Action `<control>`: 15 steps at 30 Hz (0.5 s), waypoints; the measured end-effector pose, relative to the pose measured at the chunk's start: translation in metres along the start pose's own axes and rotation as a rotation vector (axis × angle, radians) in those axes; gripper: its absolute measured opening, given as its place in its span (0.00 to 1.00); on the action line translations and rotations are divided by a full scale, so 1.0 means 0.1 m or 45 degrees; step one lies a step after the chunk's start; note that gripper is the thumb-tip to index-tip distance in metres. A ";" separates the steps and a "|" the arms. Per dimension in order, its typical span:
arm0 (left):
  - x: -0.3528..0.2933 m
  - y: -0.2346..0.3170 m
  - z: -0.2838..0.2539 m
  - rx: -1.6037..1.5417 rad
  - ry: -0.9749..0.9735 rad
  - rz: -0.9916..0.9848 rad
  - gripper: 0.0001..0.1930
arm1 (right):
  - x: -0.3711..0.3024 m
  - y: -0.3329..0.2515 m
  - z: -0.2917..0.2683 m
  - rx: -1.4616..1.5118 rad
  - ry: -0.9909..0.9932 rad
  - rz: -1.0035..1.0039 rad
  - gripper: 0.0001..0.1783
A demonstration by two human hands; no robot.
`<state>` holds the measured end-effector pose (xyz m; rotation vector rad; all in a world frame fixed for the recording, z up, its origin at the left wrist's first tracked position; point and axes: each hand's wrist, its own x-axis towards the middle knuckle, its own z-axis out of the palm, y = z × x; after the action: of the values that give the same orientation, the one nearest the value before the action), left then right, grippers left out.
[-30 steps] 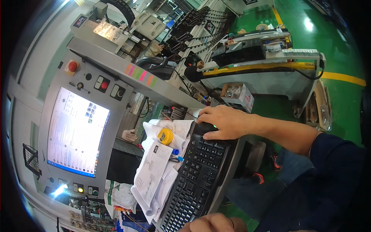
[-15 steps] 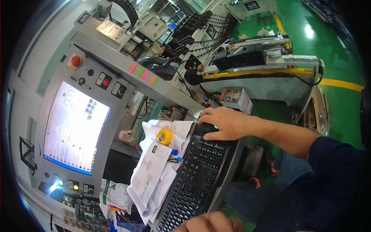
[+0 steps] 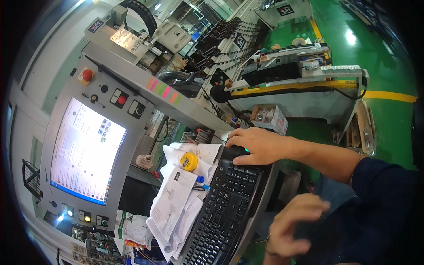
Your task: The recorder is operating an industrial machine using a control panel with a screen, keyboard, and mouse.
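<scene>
My right hand (image 3: pixel 258 145) rests over a black computer mouse (image 3: pixel 231 153), fingers curled around it, with a small green light showing beside the thumb. A black keyboard (image 3: pixel 223 207) lies right below it on a narrow shelf. My left hand (image 3: pixel 293 227) is raised in the air to the right of the keyboard, fingers bent and apart, with nothing in it. Left of the keyboard are printed paper sheets (image 3: pixel 172 198), with a yellow tape measure (image 3: pixel 188 162) and a blue-capped pen (image 3: pixel 200 179) on top. A lit screen (image 3: pixel 86 152) sits in a grey control panel (image 3: pixel 112 176).
Red buttons (image 3: pixel 87 75) and lit switches (image 3: pixel 87 218) flank the screen. Behind the shelf stand a cardboard box (image 3: pixel 269 118) of small parts and a machine rail with a yellow strip (image 3: pixel 291 87). Green floor (image 3: pixel 388 128) with yellow lines lies to the right.
My left hand has lifted off from beside the keyboard's near end and moved up and right, its fingers opening. My right hand stays on the mouse. The view has shifted slightly.
</scene>
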<state>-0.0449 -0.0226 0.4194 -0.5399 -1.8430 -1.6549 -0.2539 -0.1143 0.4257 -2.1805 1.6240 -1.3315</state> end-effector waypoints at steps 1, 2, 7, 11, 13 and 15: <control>-0.17 -0.11 -0.05 0.138 -0.022 -0.342 0.32 | 0.00 0.00 0.00 -0.004 -0.018 0.015 0.32; -0.34 -0.28 -0.06 0.194 0.004 -0.590 0.34 | 0.00 0.00 -0.01 -0.004 -0.010 0.005 0.32; -1.36 -1.24 -0.30 0.683 0.011 -1.378 0.39 | 0.01 -0.01 0.00 -0.010 -0.023 0.030 0.32; -2.46 -1.89 -0.62 1.017 0.047 -1.702 0.37 | 0.02 -0.03 -0.01 0.009 0.000 0.009 0.33; -2.91 -2.18 -0.64 1.248 -0.028 -1.732 0.36 | 0.01 -0.03 -0.01 -0.006 -0.010 0.027 0.33; -3.19 -2.44 -0.58 1.467 -0.207 -1.811 0.34 | 0.02 -0.03 0.00 0.001 0.007 0.000 0.33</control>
<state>0.0406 -0.0858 0.0282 1.4225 -3.0548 -0.7022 -0.2516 -0.1147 0.4285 -2.1787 1.6251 -1.3390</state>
